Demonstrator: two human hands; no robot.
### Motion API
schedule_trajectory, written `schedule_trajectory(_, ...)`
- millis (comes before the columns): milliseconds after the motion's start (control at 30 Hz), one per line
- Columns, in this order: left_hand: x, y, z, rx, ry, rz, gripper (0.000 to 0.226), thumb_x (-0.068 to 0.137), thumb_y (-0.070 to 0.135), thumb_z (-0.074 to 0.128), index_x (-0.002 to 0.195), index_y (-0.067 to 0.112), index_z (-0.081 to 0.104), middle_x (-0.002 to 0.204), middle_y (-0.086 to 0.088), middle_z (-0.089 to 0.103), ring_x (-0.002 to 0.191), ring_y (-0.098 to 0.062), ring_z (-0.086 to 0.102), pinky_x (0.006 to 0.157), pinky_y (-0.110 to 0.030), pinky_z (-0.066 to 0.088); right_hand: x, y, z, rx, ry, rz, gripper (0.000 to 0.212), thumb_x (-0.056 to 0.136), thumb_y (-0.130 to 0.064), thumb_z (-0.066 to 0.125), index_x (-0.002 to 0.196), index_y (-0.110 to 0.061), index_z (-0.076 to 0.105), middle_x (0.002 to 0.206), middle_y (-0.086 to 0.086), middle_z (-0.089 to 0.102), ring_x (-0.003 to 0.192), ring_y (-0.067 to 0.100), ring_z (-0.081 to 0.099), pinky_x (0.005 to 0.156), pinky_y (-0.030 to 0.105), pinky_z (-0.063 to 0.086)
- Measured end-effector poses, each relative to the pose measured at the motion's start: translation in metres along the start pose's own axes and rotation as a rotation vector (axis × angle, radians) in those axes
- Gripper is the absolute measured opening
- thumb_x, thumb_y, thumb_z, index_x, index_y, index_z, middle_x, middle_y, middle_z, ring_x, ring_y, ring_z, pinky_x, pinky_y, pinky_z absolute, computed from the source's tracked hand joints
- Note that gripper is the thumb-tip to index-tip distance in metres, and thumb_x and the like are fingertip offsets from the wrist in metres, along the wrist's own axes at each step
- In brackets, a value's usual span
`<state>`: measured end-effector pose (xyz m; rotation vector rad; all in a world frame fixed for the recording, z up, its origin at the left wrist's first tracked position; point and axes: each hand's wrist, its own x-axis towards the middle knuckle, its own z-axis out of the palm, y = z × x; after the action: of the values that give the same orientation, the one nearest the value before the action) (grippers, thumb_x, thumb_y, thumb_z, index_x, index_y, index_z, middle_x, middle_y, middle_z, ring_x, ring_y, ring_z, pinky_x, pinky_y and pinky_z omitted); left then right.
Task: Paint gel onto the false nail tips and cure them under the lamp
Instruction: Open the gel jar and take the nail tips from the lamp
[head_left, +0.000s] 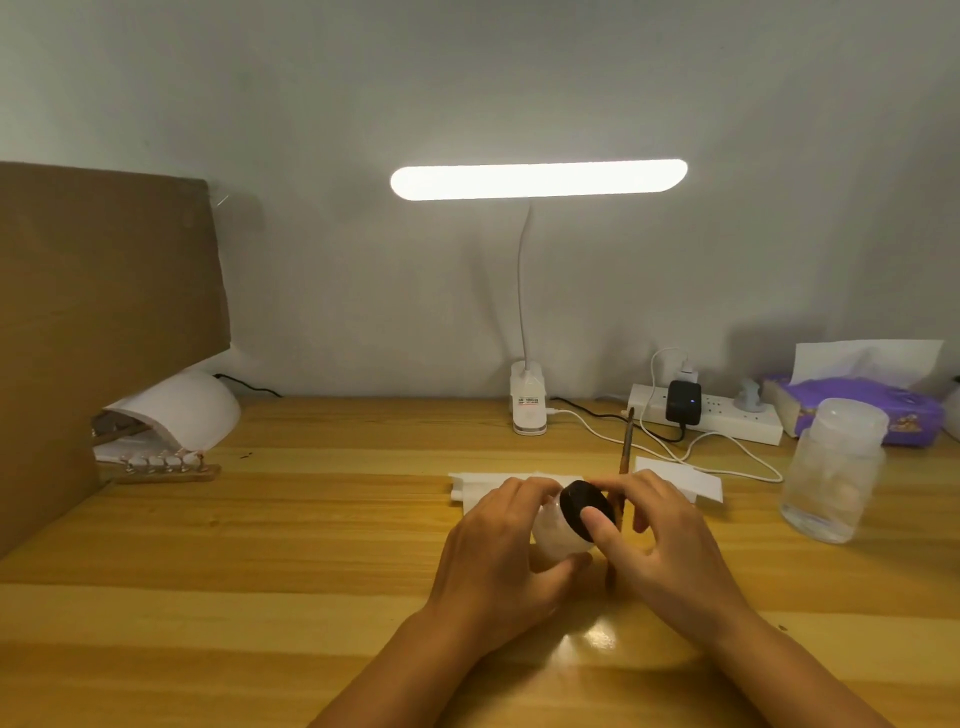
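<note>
Jar (556, 535) gripped in curled left hand (493, 556), tilted over table (260, 545); black lid (589, 501) pinched by right hand (670, 540), brush (627, 441) between its fingers. Nail tips (161, 461) beside lamp (182, 410).

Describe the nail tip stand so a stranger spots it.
Look left to the big cardboard sheet. A white domed lamp sits at its foot. Before the lamp's mouth lies the nail tip stand, the only wooden strip bearing a row of pale tips.
</note>
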<state>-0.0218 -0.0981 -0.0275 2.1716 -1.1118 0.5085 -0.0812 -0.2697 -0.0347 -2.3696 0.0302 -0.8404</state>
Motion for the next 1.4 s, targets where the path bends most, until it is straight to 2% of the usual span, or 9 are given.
schedule_trajectory(267,0.000,0.008,0.000,0.156,0.065,0.137,0.053,0.071,0.055,0.078,0.107,0.020,0.063,0.093,0.007,0.066,0.073,-0.008,0.061,0.064,-0.012,0.035,0.001,-0.009,0.003,-0.340,0.099,-0.021,0.053,0.085,-0.080,0.026,0.075,-0.032,0.044,0.066,-0.018,0.047,0.061,0.009,0.050,0.060,0.033,0.052)
schedule_trajectory(400,-0.001,0.010,0.001,0.145,0.029,0.135,0.052,0.077,0.061,0.063,0.110,0.021,0.061,0.095,0.008,0.066,0.077,-0.008,0.061,0.067,-0.011,0.035,-0.001,-0.008,0.003,-0.413,0.046,0.043,0.058,0.088,-0.077,0.016,0.074,-0.030,0.045,0.066,-0.015,0.048,0.066,0.007,0.051,0.072,0.037,0.048)
schedule_trajectory(667,0.004,-0.009,0.013,0.018,0.022,-0.267,0.053,0.082,0.058,0.060,0.122,0.034,0.035,0.115,0.015,0.059,0.103,-0.007,0.053,0.089,-0.022,0.039,-0.005,-0.013,-0.004,-0.236,-0.016,0.085,0.060,0.092,-0.058,0.010,0.122,-0.032,0.056,0.104,-0.020,0.057,0.100,0.000,0.053,0.091,0.027,0.035)
schedule_trajectory(800,0.004,-0.017,0.018,0.042,-0.043,-0.383,0.067,0.078,0.061,0.064,0.128,0.033,0.029,0.128,0.010,0.050,0.115,-0.011,0.046,0.093,-0.024,0.039,-0.007,-0.017,-0.009,-0.293,-0.052,0.065,0.030,0.094,-0.023,0.047,0.119,-0.034,0.058,0.094,-0.021,0.057,0.092,0.002,0.055,0.093,0.030,0.039)
schedule_trajectory(900,0.005,-0.014,0.015,-0.068,-0.035,-0.383,0.074,0.072,0.067,0.062,0.129,0.036,0.028,0.128,0.014,0.045,0.115,-0.007,0.043,0.089,-0.019,0.035,-0.010,-0.018,-0.008,-0.327,-0.087,0.039,0.041,0.088,-0.004,0.061,0.114,-0.034,0.057,0.091,-0.019,0.059,0.089,0.005,0.058,0.093,0.031,0.044)
schedule_trajectory(1000,0.015,-0.031,-0.008,-0.224,0.309,-0.484,0.058,0.073,0.058,0.063,0.119,0.034,0.038,0.120,0.011,0.052,0.109,-0.008,0.049,0.081,-0.020,0.038,-0.011,-0.017,-0.010,-0.356,-0.129,0.047,0.037,0.090,-0.015,0.064,0.112,-0.040,0.048,0.086,-0.017,0.061,0.085,0.006,0.057,0.088,0.024,0.041)
schedule_trajectory(1100,0.023,-0.090,-0.051,-0.221,0.607,-0.797,0.052,0.082,0.042,0.070,0.120,0.022,0.041,0.125,-0.002,0.052,0.109,-0.019,0.051,0.083,-0.033,0.046,-0.010,-0.015,-0.013,-0.347,-0.168,0.070,0.035,0.089,-0.028,0.066,0.103,-0.045,0.040,0.084,-0.018,0.060,0.086,0.003,0.056,0.083,0.021,0.042)
schedule_trajectory(1233,-0.012,-0.176,-0.099,0.030,0.431,-1.258,0.101,0.080,0.048,0.075,0.151,0.006,0.016,0.156,-0.018,0.025,0.142,-0.038,0.027,0.113,-0.053,0.032,-0.008,-0.014,-0.014,-0.353,-0.184,0.095,0.041,0.083,-0.029,0.073,0.093,-0.046,0.037,0.083,-0.018,0.054,0.083,0.004,0.053,0.076,0.020,0.046)
schedule_trajectory(1400,-0.040,-0.228,-0.140,0.240,0.474,-1.315,0.119,0.064,0.057,0.083,0.148,0.002,0.019,0.150,-0.022,0.034,0.137,-0.040,0.034,0.109,-0.051,0.036,0.002,-0.013,-0.005,-0.422,-0.293,0.039,0.041,0.084,-0.042,0.069,0.094,-0.053,0.031,0.090,-0.025,0.051,0.091,-0.002,0.050,0.082,0.013,0.042)
